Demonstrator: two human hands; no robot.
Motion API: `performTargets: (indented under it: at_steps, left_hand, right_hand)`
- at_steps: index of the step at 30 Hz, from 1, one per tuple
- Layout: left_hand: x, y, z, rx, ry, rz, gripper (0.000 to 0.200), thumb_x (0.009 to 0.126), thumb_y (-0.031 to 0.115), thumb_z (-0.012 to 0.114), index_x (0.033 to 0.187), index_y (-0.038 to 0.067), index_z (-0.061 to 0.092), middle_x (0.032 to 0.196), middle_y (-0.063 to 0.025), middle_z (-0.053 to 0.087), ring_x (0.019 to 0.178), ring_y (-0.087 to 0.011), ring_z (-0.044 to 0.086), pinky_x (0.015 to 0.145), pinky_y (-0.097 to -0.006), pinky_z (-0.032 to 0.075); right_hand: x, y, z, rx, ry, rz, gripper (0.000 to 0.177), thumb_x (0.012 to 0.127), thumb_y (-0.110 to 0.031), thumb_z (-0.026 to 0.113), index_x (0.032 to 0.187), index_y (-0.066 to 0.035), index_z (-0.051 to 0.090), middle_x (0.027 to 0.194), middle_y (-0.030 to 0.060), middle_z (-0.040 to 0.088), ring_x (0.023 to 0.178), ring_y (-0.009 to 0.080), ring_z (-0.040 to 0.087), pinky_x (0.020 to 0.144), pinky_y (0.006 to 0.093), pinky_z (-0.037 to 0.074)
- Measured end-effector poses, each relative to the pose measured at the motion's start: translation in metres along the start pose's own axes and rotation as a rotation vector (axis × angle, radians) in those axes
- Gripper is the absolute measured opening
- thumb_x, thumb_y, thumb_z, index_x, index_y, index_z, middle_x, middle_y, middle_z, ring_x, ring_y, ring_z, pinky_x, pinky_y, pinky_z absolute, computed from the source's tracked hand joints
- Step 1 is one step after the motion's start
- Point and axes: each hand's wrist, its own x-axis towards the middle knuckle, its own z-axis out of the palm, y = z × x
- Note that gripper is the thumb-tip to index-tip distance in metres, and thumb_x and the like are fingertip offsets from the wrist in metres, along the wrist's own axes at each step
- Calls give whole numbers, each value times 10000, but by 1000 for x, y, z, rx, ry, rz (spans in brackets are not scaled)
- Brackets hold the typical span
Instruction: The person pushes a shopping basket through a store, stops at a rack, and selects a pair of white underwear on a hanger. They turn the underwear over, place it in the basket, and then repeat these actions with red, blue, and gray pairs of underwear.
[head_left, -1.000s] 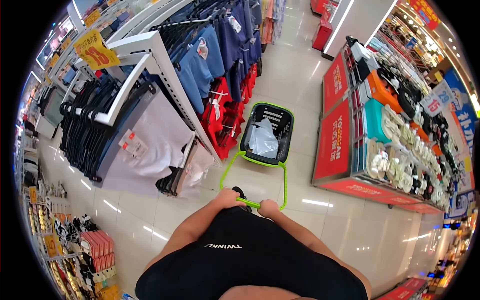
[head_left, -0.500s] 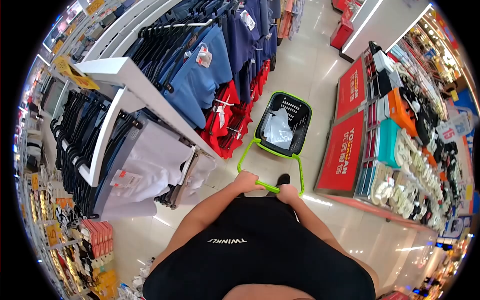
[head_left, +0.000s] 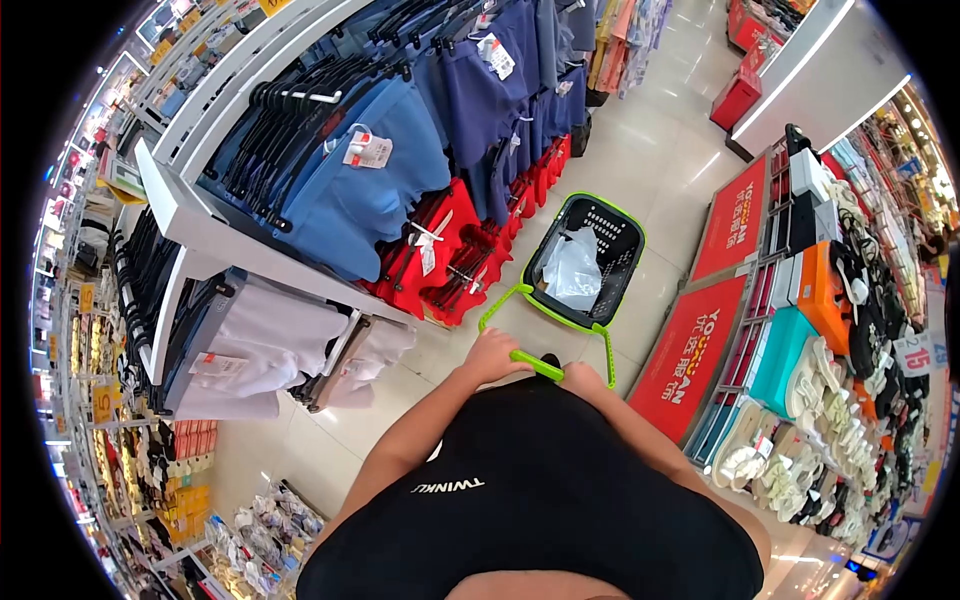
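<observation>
A black shopping basket (head_left: 618, 240) with a lime-green rim stands on the floor ahead of me, tilted slightly in view. Its long green handle (head_left: 537, 364) reaches back to my waist. My left hand (head_left: 494, 356) is closed round the left part of the handle's grip, and my right hand (head_left: 588, 382) is closed round the right part. Inside the basket lies a crumpled pale plastic bag (head_left: 572, 270); what it contains cannot be made out. My black top covers the area just below my hands.
On the left, a white rack (head_left: 215, 225) carries blue shorts (head_left: 350, 190), red garments (head_left: 440, 250) and pale lilac garments (head_left: 250, 335). A shoe display with red sign panels (head_left: 685, 345) lines the right side. A white pillar (head_left: 810, 85) rises ahead on the right. Tiled floor (head_left: 640, 130) runs between them.
The view has moved forward and turned a little, so the left rack and the shoe display sit nearer. The basket has moved along with me, both hands still on its handle.
</observation>
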Motion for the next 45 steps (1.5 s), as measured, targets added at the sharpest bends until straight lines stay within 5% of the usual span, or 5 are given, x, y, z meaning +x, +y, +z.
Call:
performTargets:
  at_steps: [13,18,24,30,45]
  left_hand:
    - [13,49,-33,-66,599,-282,517,761,257,718,1175,25,513,1233,-168,493,1130,-341,506,982,-433,402]
    - [-26,28,0,-145,735,-602,479,765,124,648,1204,16,488,1249,-196,476,1152,-372,492,951,-407,434]
    - [-134,10,101,-331,551,-1208,484,769,199,644,1208,48,507,1222,-204,519,1107,-389,529,932,-427,457]
    - [-221,46,178,-458,284,-1628,552,783,295,645,1236,16,498,1216,-228,561,1146,-362,538,967,-420,444]
    - [-190,55,154,-578,539,-1536,506,773,263,641,1199,19,521,1043,-208,645,1012,-350,612,882,-415,486]
  right_hand:
    - [30,11,-69,264,31,-226,388,725,-319,700,931,5,648,872,244,652,826,394,645,753,442,504]
    - [85,54,-119,308,309,-310,288,808,-225,699,944,3,585,677,97,599,608,205,595,573,351,478]
    - [154,113,-170,122,627,-250,351,850,-323,659,1004,-16,585,821,212,643,794,353,639,706,422,481]
    - [222,163,-176,-13,514,-76,406,838,-265,613,1168,-30,586,1028,255,643,973,403,620,840,458,488]
    - [262,171,-175,-293,337,105,490,742,-285,640,1078,63,565,1100,267,621,1055,403,598,914,450,482]
